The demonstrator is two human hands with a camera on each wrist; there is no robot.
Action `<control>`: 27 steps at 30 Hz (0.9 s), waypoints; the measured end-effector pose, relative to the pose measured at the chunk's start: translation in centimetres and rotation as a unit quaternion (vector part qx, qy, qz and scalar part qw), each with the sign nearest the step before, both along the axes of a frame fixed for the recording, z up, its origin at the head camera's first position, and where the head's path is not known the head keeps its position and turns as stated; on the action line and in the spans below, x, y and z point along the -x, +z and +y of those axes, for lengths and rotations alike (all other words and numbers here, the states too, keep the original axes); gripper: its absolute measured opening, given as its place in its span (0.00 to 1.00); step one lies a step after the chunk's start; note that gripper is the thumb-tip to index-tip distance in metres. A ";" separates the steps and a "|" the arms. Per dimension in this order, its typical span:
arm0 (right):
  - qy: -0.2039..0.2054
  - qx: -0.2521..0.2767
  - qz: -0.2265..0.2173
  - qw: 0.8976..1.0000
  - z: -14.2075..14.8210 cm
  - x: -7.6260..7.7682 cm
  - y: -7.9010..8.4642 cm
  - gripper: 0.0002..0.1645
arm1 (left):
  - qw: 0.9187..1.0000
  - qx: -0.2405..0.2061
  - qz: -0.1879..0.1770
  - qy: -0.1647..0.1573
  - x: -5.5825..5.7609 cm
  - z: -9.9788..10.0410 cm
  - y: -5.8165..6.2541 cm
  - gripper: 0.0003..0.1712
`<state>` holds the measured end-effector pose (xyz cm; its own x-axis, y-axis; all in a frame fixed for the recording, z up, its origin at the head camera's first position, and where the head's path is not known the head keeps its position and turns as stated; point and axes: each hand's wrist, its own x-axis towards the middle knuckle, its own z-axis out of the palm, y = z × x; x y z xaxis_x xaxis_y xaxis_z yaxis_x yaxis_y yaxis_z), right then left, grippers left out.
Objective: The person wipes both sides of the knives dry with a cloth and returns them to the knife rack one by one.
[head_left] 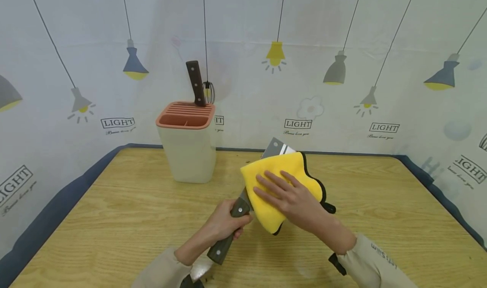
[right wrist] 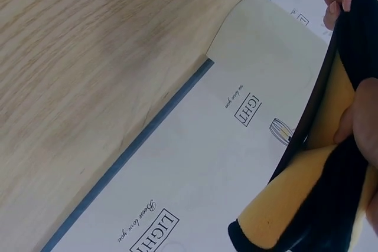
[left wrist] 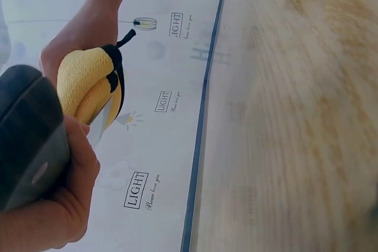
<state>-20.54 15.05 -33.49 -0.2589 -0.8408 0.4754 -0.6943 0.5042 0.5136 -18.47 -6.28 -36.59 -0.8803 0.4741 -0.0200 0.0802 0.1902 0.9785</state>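
Note:
A cleaver with a dark grey-green riveted handle (head_left: 220,250) slants up and away over the table. My left hand (head_left: 223,221) grips that handle, thumb across it. Draped over the blade is a yellow cloth (head_left: 313,171) with black edging; only the blade's squared far end (head_left: 274,146) and a strip near the handle show. My right hand (head_left: 298,200) lies across the cloth with its fingers over the blade. In the right wrist view the cloth (right wrist: 283,199) folds round the blade, black side out below, and the thumb (right wrist: 365,119) pinches it from underneath.
A pale knife block (head_left: 188,154) with a coral slotted top stands back left on the wooden table (head_left: 114,220). One brown-handled knife (head_left: 195,83) is upright in its slots. Behind hangs a white sheet (head_left: 243,106) printed with lamps. A black wrist camera (head_left: 337,264) sits under the right sleeve.

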 end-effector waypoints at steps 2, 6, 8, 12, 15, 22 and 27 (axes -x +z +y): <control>0.012 -0.002 -0.001 1.000 -0.1 0.0 0.0 0.35 | 1.000 0.001 -0.002 -0.001 0.0 0.0 0.0 0.06; 0.033 -0.007 -0.002 0.999 -0.2 -0.1 -0.2 0.26 | 1.000 -0.003 -0.003 -0.002 0.1 0.0 -0.1 0.07; 0.038 -0.012 0.001 0.999 -0.3 -0.2 -0.2 0.23 | 1.000 -0.005 -0.002 0.000 0.1 0.0 -0.1 0.07; 0.044 -0.023 0.003 0.999 -0.3 -0.3 -0.3 0.27 | 1.000 -0.002 0.001 -0.001 0.1 0.0 -0.1 0.06; 0.044 -0.030 0.004 0.999 -0.3 -0.3 -0.2 0.28 | 1.000 -0.002 0.002 -0.003 0.1 0.1 -0.1 0.06; 0.048 -0.032 0.007 0.998 -0.2 -0.5 -0.2 0.30 | 1.000 -0.004 0.000 -0.004 0.0 0.1 0.0 0.06; 0.048 -0.029 0.015 0.998 -0.2 -0.4 -0.1 0.33 | 1.000 -0.006 0.000 -0.004 0.0 0.1 0.0 0.06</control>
